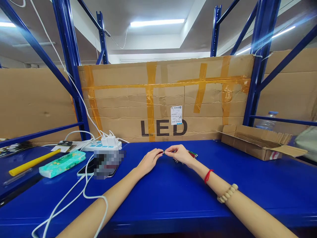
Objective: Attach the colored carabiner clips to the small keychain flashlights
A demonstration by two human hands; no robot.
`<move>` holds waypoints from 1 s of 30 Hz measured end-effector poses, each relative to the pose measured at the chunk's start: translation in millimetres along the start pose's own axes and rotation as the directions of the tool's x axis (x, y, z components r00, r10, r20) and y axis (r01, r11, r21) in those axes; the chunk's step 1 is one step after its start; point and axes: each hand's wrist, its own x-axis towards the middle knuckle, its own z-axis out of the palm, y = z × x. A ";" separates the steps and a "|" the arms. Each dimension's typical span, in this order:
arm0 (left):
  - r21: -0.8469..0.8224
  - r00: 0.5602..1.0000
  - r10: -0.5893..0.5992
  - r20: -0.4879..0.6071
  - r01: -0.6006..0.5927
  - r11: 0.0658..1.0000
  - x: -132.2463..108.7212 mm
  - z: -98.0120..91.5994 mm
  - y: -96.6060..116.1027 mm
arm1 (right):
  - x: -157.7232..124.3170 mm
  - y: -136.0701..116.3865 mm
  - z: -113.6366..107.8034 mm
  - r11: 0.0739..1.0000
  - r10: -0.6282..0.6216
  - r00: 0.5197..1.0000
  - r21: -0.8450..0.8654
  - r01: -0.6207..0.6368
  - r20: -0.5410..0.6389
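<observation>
Over the middle of the blue shelf top (158, 198), my left hand (150, 161) and my right hand (179, 154) meet fingertip to fingertip. Both are closed in a pinch around a tiny dark object (163, 152), too small to name and mostly covered by the fingers. Just behind and beside my right hand lie small red and green pieces (193, 154), partly hidden by the hand. A red string bracelet (208, 176) and a beaded bracelet (228, 193) circle my right wrist and forearm.
At the left are a white power strip (92, 145) with chargers, a phone (85, 168), a green tissue pack (62, 164), a yellow stick (34, 162) and white cables (95, 197), crossing my left forearm. An open cardboard box (247, 142) stands at right; taped cardboard (119, 109) walls the back.
</observation>
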 end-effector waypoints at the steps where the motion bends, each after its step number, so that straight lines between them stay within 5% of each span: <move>1: -0.008 1.000 0.002 0.001 -0.002 1.000 0.1 0.4 -0.4 | -0.1 0.3 0.3 1.000 0.006 1.000 -0.002 -0.006 -0.001; 13: -0.009 1.000 -0.022 0.022 0.022 1.000 -3.8 1.2 5.4 | 4.9 8.9 -2.5 0.995 -0.055 0.998 -0.089 0.053 -0.015; 30: 0.010 0.993 -0.033 -0.113 0.034 0.999 -6.4 11.9 20.9 | 2.8 -2.1 -11.2 0.985 -0.063 0.998 -0.158 0.065 0.013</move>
